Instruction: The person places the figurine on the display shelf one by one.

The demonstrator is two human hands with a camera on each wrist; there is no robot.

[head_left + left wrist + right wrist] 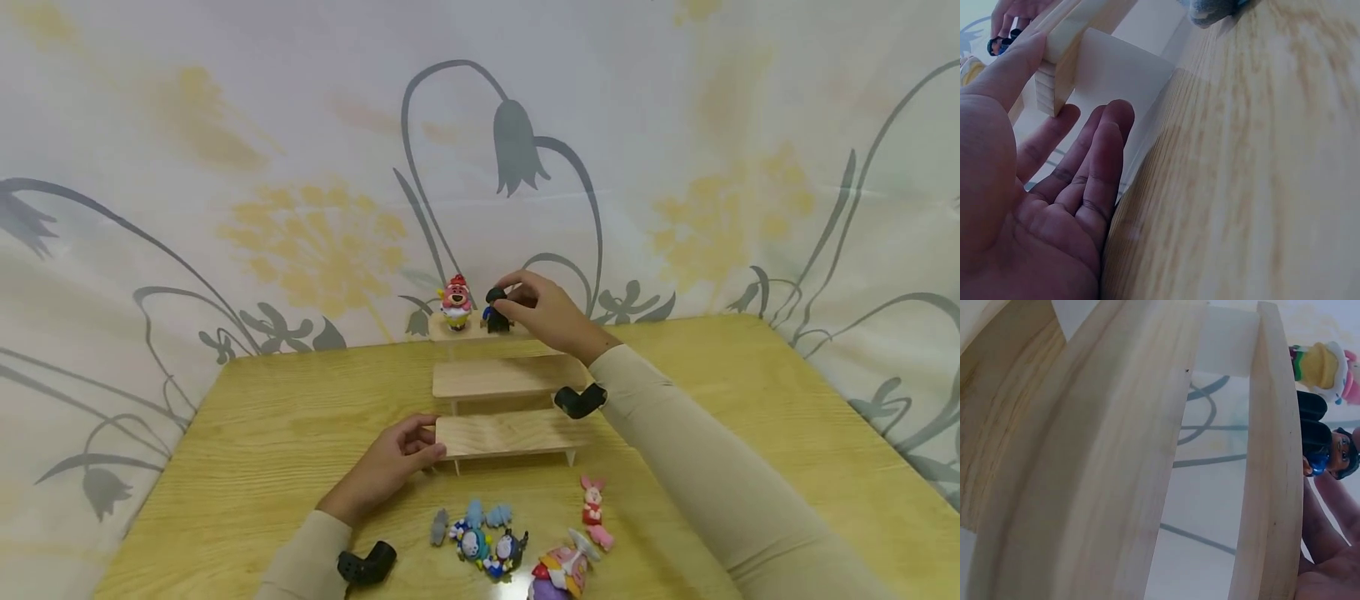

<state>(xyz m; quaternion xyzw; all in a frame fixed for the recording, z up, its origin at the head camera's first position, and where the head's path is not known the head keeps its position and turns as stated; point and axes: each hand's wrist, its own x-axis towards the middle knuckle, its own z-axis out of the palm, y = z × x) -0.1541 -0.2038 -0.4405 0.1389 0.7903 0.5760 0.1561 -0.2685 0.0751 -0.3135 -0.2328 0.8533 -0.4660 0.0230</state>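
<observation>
A three-tier wooden display stand (510,435) is on the table. At the left end of its lowest board, my left hand (390,458) grips the edge; the left wrist view shows the thumb above and a finger underneath. Up on the top board, a small dark-haired figurine (1315,434) in black and blue is upright, its feet at the board. My right hand (551,312) pinches it around the head, hiding part of it. Left of it stands a pink bear figurine (456,307) with a red top and a yellow-and-white lower part.
In front of the stand lie several small grey-blue figures (476,513) and blue-and-white figurines (474,545). To their right are a piglet figurine (592,504) and a pink-and-purple figure (562,571). A flowered cloth (300,167) hangs behind the table (300,417).
</observation>
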